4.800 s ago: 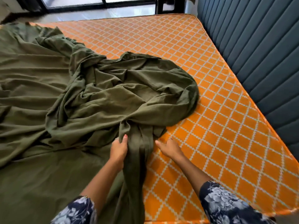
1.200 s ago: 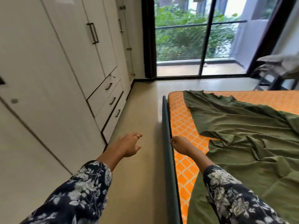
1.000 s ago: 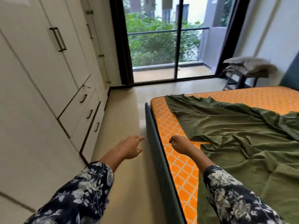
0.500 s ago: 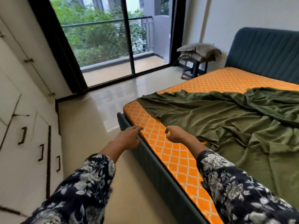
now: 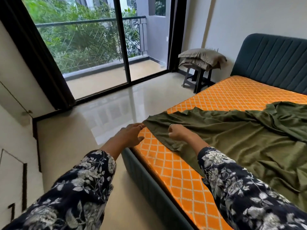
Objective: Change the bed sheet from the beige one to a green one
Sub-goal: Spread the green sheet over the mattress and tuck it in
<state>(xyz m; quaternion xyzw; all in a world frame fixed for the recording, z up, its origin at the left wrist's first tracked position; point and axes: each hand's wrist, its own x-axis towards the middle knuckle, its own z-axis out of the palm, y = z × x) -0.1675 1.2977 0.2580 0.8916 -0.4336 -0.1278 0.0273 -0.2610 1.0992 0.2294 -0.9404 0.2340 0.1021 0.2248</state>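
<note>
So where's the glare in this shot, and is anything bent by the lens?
Head view: daylight from the glass door puts a bright sheen on the floor; the wide lens bows the door frame and tilts the walls; the green sheet and both hands are evenly lit and sharp.

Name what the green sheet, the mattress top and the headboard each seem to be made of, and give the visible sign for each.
Green sheet: soft matte woven fabric, probably cotton; it creases and drapes loosely. Mattress top: quilted textile cover with a slight sheen; orange with a stitched white diamond grid. Headboard: padded upholstery, apparently a teal fabric; vertical channel tufting, no gloss.
</note>
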